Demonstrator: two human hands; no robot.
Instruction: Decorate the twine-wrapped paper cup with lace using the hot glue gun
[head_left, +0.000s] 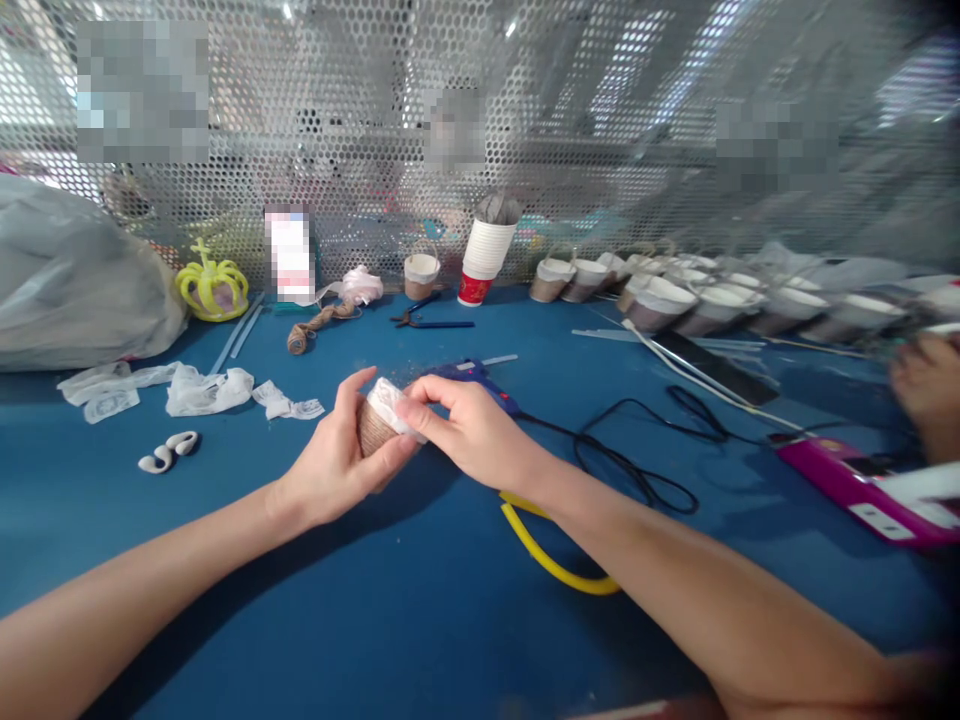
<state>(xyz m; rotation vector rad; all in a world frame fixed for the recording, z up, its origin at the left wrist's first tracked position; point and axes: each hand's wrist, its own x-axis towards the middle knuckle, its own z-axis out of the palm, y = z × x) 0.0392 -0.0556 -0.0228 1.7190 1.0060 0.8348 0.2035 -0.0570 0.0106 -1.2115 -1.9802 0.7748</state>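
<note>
A small cup wrapped in brown twine [373, 430] lies tilted in my left hand [326, 465], whose fingers and thumb close around its sides. White lace trim [386, 400] covers the cup's rim end. My right hand [476, 425] pinches the lace at the rim between thumb and fingers; the exact contact is partly hidden. Just behind my right hand lies a blue glue gun [472, 373] with a clear glue stick. Crumpled strips of white lace [210, 390] rest on the blue table left of my hands.
Farther back are pliers [431, 320], a twine bundle [298, 338], a paper-cup stack [487, 250] and several twine-wrapped cups [660, 300]. At right lie a phone [712, 367], black cable [622, 470] and purple power strip [825, 470], near another person's hand [930, 390]. Yellow tubing [555, 570] curves under my right forearm.
</note>
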